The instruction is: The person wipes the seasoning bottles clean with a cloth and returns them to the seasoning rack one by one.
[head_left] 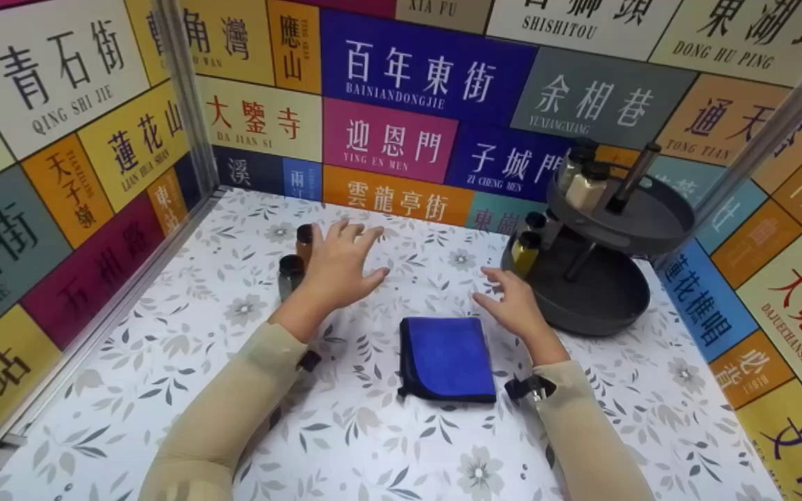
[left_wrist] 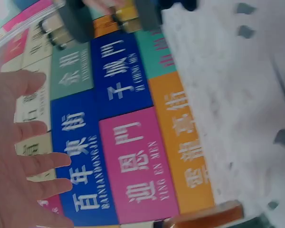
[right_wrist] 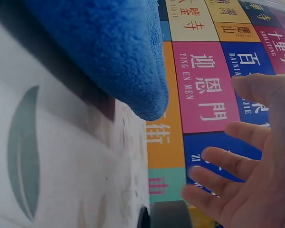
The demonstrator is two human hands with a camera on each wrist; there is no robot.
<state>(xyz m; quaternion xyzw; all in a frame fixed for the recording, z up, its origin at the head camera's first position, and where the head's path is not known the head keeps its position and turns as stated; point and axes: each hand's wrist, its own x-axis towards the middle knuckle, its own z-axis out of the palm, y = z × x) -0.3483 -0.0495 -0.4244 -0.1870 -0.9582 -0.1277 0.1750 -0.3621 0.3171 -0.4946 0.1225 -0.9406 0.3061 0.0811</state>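
Note:
My left hand (head_left: pixel 342 268) is held above the table with its fingers spread, just right of two black-capped bottles. One bottle (head_left: pixel 304 245) has reddish-brown contents, the nearer one (head_left: pixel 291 280) looks dark grey. In the left wrist view the same hand (left_wrist: pixel 23 161) has nothing in its grasp, and the brown bottle (left_wrist: pixel 209 216) lies along the bottom edge. My right hand (head_left: pixel 518 306) hovers left of a dark two-tier round rack (head_left: pixel 610 316), fingers loosely bent and holding nothing. A folded blue cloth (head_left: pixel 450 358) with black edging lies between the forearms; its fuzzy surface (right_wrist: pixel 118 52) looms in the right wrist view.
On the rack's upper tier stand jars, one with pale contents (head_left: pixel 586 191). A yellow bottle (head_left: pixel 526 252) and another dark-capped one occupy the lower tier. Walls of coloured sign panels (head_left: pixel 387 146) enclose the floral-patterned table (head_left: pixel 345 445) at the back and sides.

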